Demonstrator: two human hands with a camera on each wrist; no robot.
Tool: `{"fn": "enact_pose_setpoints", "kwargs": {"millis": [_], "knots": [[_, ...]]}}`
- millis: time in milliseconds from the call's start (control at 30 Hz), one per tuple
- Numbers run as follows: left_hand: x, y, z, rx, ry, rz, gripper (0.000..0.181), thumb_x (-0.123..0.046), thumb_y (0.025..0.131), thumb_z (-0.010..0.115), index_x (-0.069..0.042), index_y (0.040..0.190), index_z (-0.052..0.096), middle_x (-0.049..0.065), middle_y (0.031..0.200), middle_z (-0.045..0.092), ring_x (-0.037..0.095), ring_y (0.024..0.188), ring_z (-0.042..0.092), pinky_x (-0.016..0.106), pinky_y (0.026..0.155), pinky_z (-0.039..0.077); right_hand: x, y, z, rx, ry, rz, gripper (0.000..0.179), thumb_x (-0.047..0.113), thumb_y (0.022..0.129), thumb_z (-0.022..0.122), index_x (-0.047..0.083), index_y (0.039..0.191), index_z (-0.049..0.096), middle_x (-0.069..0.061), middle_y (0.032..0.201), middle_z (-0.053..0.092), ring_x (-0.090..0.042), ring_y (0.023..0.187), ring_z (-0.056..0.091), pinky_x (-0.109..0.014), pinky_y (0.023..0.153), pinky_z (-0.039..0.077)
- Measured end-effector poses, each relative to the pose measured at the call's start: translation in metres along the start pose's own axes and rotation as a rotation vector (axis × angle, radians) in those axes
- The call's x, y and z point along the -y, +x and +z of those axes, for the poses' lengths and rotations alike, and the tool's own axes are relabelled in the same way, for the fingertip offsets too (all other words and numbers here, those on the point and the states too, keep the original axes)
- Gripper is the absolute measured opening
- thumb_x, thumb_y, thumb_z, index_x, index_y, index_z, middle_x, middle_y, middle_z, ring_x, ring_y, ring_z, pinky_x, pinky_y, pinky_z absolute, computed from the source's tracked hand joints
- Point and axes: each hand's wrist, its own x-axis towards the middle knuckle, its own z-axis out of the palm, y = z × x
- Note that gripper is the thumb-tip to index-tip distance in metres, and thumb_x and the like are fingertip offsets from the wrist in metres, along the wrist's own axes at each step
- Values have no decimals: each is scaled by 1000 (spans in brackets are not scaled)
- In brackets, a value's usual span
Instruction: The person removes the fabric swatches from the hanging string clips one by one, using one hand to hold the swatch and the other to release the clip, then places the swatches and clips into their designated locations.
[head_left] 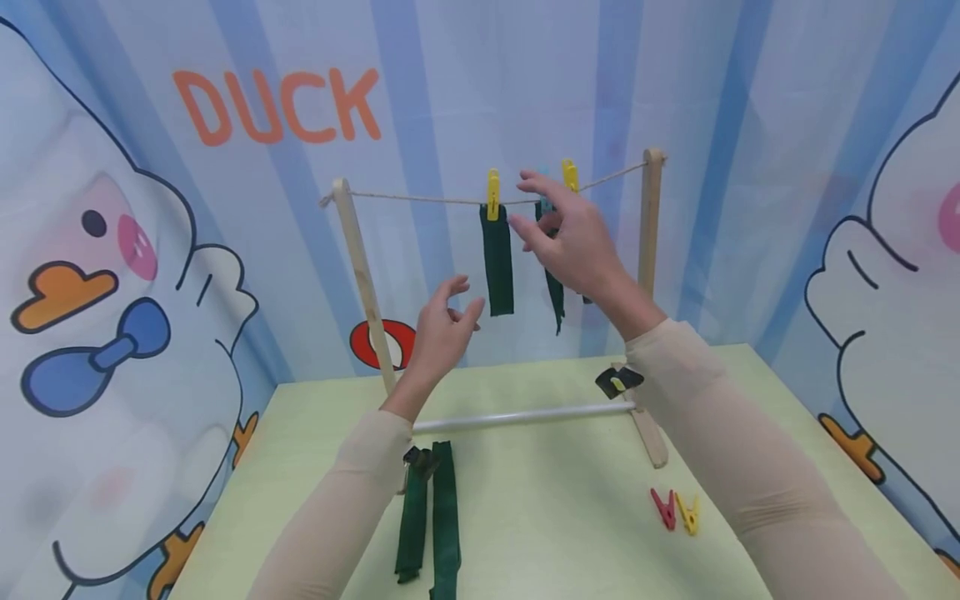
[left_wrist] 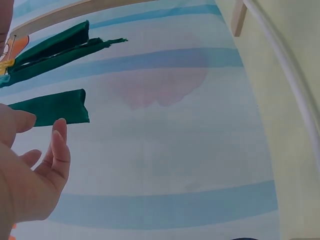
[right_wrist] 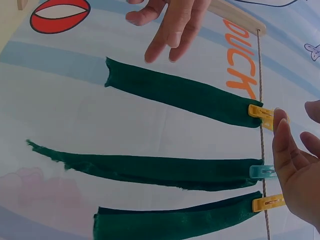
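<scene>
Three dark green cloth strips hang from a string (head_left: pixel 420 198), held by clothespins. The nearest strip (head_left: pixel 498 271) hangs straight under a yellow clothespin (head_left: pixel 492 196). Just right of that clothespin is my right hand (head_left: pixel 577 242), thumb and fingers apart with nothing between them; it partly covers the teal clothespin (right_wrist: pixel 262 172) and the strip (right_wrist: pixel 150 170) under it. A second yellow clothespin (right_wrist: pixel 267 203) grips the third strip (right_wrist: pixel 170 222). My left hand (head_left: pixel 444 333), fingers loosely bent and holding nothing, is beside the nearest strip's lower end.
Wooden posts (head_left: pixel 648 225) carry the string, and a white rod (head_left: pixel 525 415) runs low between their feet. Two more green strips (head_left: pixel 446 517) lie on the table (head_left: pixel 562 533) at the left. A red clothespin (head_left: pixel 664 508) and a yellow clothespin (head_left: pixel 688 513) lie at the right.
</scene>
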Motion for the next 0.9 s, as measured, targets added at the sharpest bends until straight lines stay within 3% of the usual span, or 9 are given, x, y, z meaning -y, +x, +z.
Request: {"fn": "enact_pose_setpoints", "kwargs": {"millis": [233, 400, 500, 633, 733, 900], "knots": [[-1, 9, 3, -5, -29, -19, 49, -29, 102, 60, -14, 146, 45, 5, 140, 55, 21, 78, 68, 29, 69, 56, 7, 15, 6, 51, 26, 28, 54, 28, 100, 62, 10, 149, 47, -5, 137, 60, -15, 65, 68, -27, 49, 43], [-2, 16, 5, 17, -75, -11, 49, -27, 103, 58, -14, 148, 43, 6, 142, 54, 20, 75, 68, 30, 67, 57, 12, 24, 8, 115, 3, 70, 62, 31, 100, 62, 11, 154, 38, -10, 111, 70, -15, 65, 68, -30, 59, 51], [-2, 19, 6, 24, -97, -15, 49, -26, 103, 57, -14, 149, 43, 7, 143, 54, 19, 74, 68, 29, 65, 57, 14, 29, 9, 160, 11, 100, 68, 33, 100, 62, 11, 157, 31, -11, 119, 67, -19, 68, 69, -34, 72, 55], [-4, 21, 7, 44, -168, -26, 51, -27, 102, 59, -16, 149, 41, 9, 145, 52, 21, 78, 70, 30, 67, 57, 18, 36, 12, 212, 5, 135, 73, 36, 101, 60, 11, 159, 24, -5, 160, 32, -20, 70, 70, -37, 83, 55], [-7, 22, 9, 60, -221, -39, 53, -28, 102, 60, -16, 150, 40, 7, 145, 52, 23, 81, 71, 31, 68, 58, 20, 40, 13, 254, -16, 175, 75, 38, 101, 58, 12, 160, 19, -4, 162, 28, -20, 68, 68, -36, 83, 55], [-9, 27, 12, 71, -296, -59, 54, -23, 102, 60, -15, 151, 39, 8, 145, 52, 25, 83, 72, 32, 69, 59, 22, 46, 17, 248, -23, 224, 74, 38, 102, 57, 11, 160, 18, -4, 161, 30, -20, 67, 67, -35, 79, 56]]}}
